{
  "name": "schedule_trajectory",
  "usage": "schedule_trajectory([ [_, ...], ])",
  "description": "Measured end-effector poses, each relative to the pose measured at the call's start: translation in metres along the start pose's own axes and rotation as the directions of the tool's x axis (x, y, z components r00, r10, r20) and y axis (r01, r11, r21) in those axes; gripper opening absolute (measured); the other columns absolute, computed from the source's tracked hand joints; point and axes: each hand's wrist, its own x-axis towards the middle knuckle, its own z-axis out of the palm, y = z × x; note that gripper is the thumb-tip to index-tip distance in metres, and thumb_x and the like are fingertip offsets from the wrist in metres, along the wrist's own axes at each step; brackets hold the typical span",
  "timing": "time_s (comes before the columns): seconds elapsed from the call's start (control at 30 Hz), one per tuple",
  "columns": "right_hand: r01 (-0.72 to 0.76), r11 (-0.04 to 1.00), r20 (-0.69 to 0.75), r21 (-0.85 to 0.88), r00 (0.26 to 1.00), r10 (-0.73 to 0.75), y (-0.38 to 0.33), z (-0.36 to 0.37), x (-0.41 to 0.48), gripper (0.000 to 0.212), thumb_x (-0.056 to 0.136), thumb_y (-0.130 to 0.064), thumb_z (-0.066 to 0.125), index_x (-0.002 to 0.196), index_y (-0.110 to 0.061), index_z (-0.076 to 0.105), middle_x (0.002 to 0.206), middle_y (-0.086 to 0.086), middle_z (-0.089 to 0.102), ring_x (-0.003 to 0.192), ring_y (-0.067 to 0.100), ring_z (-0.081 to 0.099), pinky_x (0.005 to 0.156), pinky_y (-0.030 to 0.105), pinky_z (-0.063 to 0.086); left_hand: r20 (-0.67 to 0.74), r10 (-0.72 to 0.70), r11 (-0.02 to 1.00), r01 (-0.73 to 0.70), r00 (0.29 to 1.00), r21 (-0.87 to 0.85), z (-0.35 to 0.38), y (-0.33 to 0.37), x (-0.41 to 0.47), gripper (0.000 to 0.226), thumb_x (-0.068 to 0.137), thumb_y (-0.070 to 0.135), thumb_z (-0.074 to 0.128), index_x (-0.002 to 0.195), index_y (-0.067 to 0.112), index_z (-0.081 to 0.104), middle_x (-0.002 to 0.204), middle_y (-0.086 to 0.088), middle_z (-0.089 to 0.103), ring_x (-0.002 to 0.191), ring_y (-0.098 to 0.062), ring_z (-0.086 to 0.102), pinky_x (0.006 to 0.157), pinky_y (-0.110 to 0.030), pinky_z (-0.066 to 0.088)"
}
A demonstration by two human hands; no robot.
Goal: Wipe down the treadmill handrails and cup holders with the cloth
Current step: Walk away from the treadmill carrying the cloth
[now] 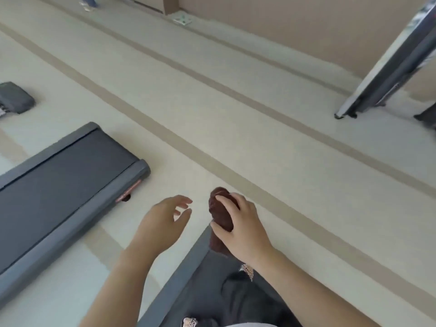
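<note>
- Right now the bunched dark maroon cloth [220,218] sits in the right hand [243,228], low in the middle of the view, over the pale floor and the near corner of a treadmill deck.
- Fingers of that hand wrap over the top of the wad and the thumb presses its lower side, so it is clamped firmly; a loose end hangs below the palm.
- Just beside it, not touching, the left hand [162,218] is empty, fingers spread and slightly curled toward the cloth.
- Beneath both forearms lies the dark grey treadmill deck with its lighter grey side rail [181,274]; patterned shoes stand on it.
- Further left, a second grey treadmill with a black belt [59,185] lies flat on the cream floor with tan stripes [212,114].
- At far right, well apart, a grey slanted machine frame [387,67] rises from the floor.
</note>
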Motion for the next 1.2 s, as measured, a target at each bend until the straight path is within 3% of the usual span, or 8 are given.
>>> schedule_trajectory([
  [0.33, -0.229, 0.969, -0.197, 0.092, 0.950, 0.243, 0.132, -0.089, 0.035, 0.055, 0.087, -0.042, 0.054, 0.137, -0.028, 0.038, 0.144, -0.003, 0.032, 0.123, 0.022, 0.032, 0.102, 0.036, 0.037, 0.204, 0.214, 0.976, -0.219, 0.955, 0.003, 0.078, 0.146, 0.132, 0.019, 0.089, 0.031, 0.053, 0.106, 0.035, 0.059, 0.101, 0.021, 0.061, 0.089, 0.005, 0.059, 0.075, -0.022, 0.046],
  [0.4, -0.244, 0.964, -0.232, 0.105, 0.937, 0.262, 0.159, -0.109, 0.042, 0.055, 0.087, -0.043, 0.054, 0.138, -0.029, 0.037, 0.143, -0.004, 0.031, 0.123, 0.022, 0.032, 0.102, 0.033, 0.036, 0.233, 0.267, 0.961, -0.276, 0.935, 0.008, 0.096, 0.182, 0.155, 0.019, 0.089, 0.031, 0.052, 0.106, 0.034, 0.059, 0.101, 0.020, 0.061, 0.091, 0.003, 0.060, 0.073, -0.018, 0.043],
  [0.57, -0.311, 0.941, -0.328, 0.135, 0.882, 0.338, 0.220, -0.159, 0.056, 0.054, 0.088, -0.042, 0.053, 0.137, -0.029, 0.036, 0.143, -0.005, 0.030, 0.123, 0.021, 0.031, 0.101, 0.034, 0.037, 0.312, 0.371, 0.917, -0.399, 0.875, 0.030, 0.139, 0.260, 0.204, 0.019, 0.089, 0.032, 0.052, 0.106, 0.034, 0.060, 0.103, 0.017, 0.062, 0.093, -0.005, 0.062, 0.081, -0.027, 0.047],
  [0.97, -0.421, 0.891, -0.485, 0.170, 0.752, 0.447, 0.335, -0.242, 0.118, 0.054, 0.087, -0.043, 0.053, 0.138, -0.033, 0.035, 0.145, -0.009, 0.029, 0.125, 0.018, 0.028, 0.100, 0.030, 0.036, 0.424, 0.509, 0.826, -0.564, 0.749, 0.006, 0.228, 0.374, 0.323, 0.020, 0.090, 0.034, 0.052, 0.108, 0.036, 0.058, 0.104, 0.018, 0.061, 0.093, -0.004, 0.060, 0.086, -0.031, 0.048],
  [1.2, -0.398, 0.902, -0.568, 0.167, 0.709, 0.418, 0.438, -0.252, 0.241, 0.055, 0.087, -0.043, 0.054, 0.137, -0.035, 0.034, 0.144, -0.012, 0.028, 0.123, 0.015, 0.028, 0.097, 0.028, 0.037, 0.388, 0.558, 0.785, -0.618, 0.734, 0.040, 0.288, 0.391, 0.473, 0.019, 0.090, 0.036, 0.051, 0.107, 0.038, 0.058, 0.103, 0.019, 0.061, 0.094, -0.004, 0.059, 0.085, -0.030, 0.048],
])
